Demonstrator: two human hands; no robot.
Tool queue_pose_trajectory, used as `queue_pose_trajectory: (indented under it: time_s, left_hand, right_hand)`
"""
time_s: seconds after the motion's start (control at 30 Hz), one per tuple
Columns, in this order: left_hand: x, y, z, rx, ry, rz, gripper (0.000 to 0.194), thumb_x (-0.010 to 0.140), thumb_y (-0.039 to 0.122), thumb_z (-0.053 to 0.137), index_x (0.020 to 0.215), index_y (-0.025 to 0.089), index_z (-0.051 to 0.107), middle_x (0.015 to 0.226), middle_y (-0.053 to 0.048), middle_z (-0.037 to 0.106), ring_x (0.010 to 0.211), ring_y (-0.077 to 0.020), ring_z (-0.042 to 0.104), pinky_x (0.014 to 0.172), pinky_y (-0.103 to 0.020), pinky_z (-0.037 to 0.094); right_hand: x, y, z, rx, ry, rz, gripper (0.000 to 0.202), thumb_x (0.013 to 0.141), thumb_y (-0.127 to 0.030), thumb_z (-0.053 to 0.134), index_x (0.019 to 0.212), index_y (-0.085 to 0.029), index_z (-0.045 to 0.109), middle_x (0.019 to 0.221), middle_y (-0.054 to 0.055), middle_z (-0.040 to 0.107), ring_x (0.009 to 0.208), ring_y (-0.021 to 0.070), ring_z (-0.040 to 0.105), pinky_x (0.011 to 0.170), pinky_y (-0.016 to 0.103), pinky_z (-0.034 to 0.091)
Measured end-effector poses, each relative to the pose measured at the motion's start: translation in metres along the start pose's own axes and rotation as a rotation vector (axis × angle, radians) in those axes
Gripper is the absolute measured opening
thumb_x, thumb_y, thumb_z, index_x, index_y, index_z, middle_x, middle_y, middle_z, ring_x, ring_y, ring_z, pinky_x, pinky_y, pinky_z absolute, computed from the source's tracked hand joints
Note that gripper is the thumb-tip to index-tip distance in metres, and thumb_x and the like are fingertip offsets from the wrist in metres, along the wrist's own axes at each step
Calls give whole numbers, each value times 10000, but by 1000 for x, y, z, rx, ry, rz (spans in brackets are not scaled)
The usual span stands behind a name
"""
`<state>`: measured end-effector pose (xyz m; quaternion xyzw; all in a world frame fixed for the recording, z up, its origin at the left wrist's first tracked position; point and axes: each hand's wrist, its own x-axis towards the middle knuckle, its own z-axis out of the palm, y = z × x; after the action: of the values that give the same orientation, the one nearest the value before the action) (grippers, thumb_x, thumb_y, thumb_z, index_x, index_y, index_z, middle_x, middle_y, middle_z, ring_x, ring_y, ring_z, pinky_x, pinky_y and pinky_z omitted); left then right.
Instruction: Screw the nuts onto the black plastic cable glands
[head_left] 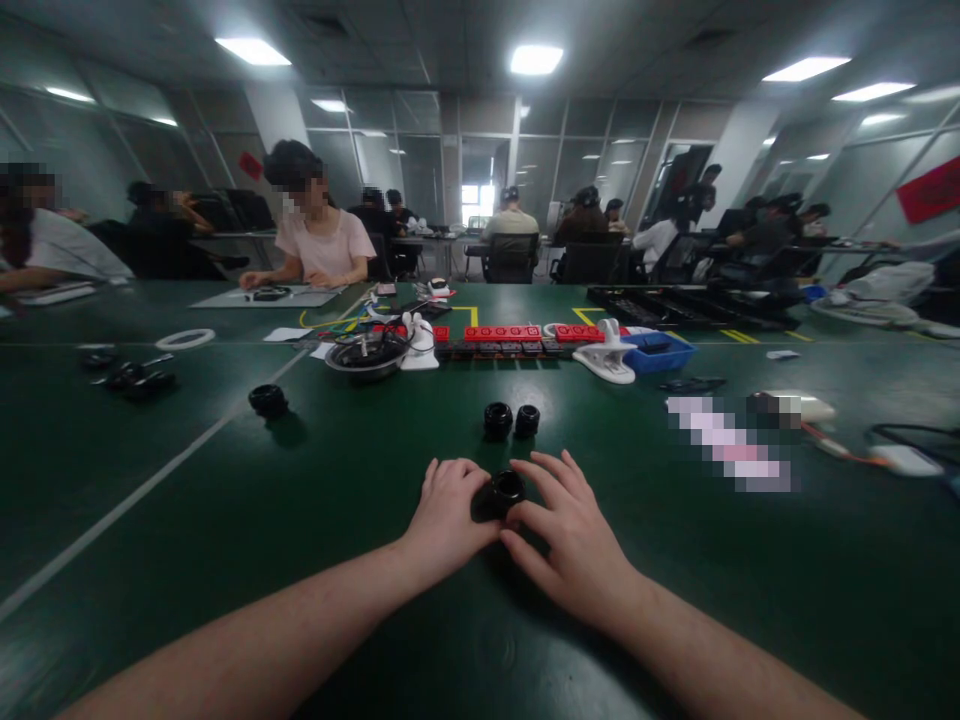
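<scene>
1. A short, hollow black cylinder (493, 502) is between a person's two bare hands, above or on a dark green surface (337, 480); its open end is visible. Whether it is lifted is unclear.
2. The left hand (448, 507) has its fingers curled closely around the cylinder's left side, holding it.
3. The right hand (574, 540) has its fingers spread and half curved at the right side; I cannot tell whether they grip.
4. Just beyond, two similar black pieces (497, 421) (527, 420) sit side by side.
5. The glossy, rounded cylinder could slip or roll if the left fingers loosened while the right ones lacked firm contact. A forward push might knock the pair.
</scene>
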<state>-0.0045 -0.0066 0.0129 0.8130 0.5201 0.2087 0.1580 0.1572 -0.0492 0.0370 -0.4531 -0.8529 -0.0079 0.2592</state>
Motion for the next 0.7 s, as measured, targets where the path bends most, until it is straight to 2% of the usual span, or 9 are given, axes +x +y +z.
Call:
queue_pose_trajectory:
  time_s: [0.1, 0.23, 0.43, 0.7]
  left_hand:
    - [0, 0, -1, -1, -4, -1, 306, 619, 385, 630, 847, 192, 565, 902, -28, 507, 916, -226, 436, 922, -466, 266]
    - [0, 0, -1, -8, -4, 3, 312, 626, 392, 623, 859, 193, 563, 912, -30, 503, 922, -229, 432, 915, -463, 270]
    - [-1, 2, -3, -15, -8, 4, 306, 627, 399, 611, 855, 200, 566, 896, -22, 505, 923, -226, 438, 943, -483, 235]
    - [-2, 4, -3, -13, -7, 6, 266, 630, 353, 599, 852, 210, 563, 905, -19, 504, 943, -220, 446, 979, -484, 197]
  right_hand:
    - [1, 1, 0, -2, 39, 35, 148, 757, -284, 507, 715, -193, 616, 1097, 82, 515, 1064, 250, 387, 938, 483, 266]
    - [1, 2, -1, -16, 65, 111, 174, 759, -296, 508, 680, -177, 609, 961, 87, 541, 931, 231, 428, 804, 406, 367]
    - [3, 2, 0, -103, 26, 209, 226, 774, -343, 483, 688, -165, 591, 799, 72, 524, 778, 200, 437, 679, 344, 368]
    - [9, 2, 5, -107, -14, 246, 255, 778, -392, 475, 821, -163, 578, 795, 67, 538, 773, 204, 451, 675, 339, 377]
